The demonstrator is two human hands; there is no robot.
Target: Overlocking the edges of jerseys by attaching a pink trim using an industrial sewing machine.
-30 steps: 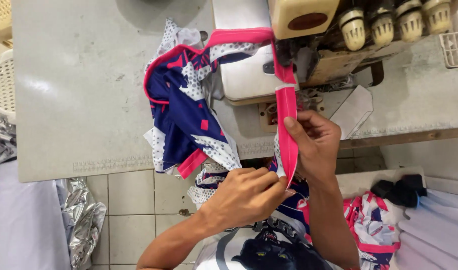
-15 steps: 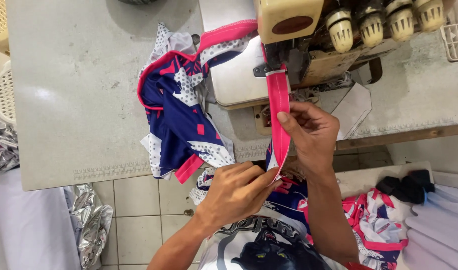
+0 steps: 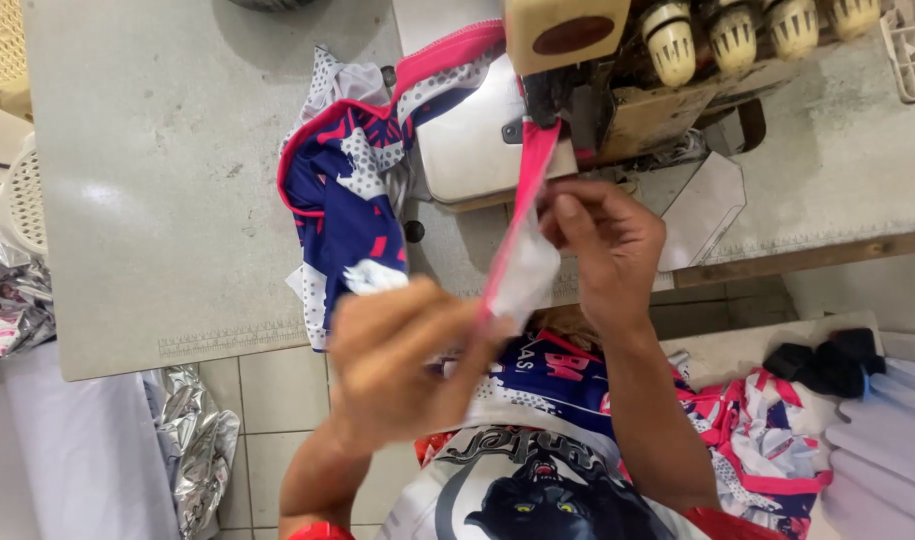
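Note:
A navy, white and pink printed garment [image 3: 343, 205] lies bunched on the grey table [image 3: 158, 190], left of the sewing machine [image 3: 568, 70]. Its pink band [image 3: 526, 195] runs from under the machine's foot down toward me. My right hand [image 3: 603, 245] pinches the band and a white fabric piece [image 3: 528, 275] just below the machine. My left hand [image 3: 403, 360] is raised close to the camera and grips the band's lower end near the table's front edge.
Thread cones [image 3: 733, 35] stand on the machine's right. A white card [image 3: 703, 210] lies on the table by my right wrist. More printed fabric [image 3: 768, 440] sits in my lap, dark items [image 3: 823, 365] at right, silver foil bags [image 3: 203, 450] on the tiled floor.
My left hand rose toward the camera, pulling the band's lower end up and left. My right hand slid up the band, closer to the machine's foot. The view shifted right.

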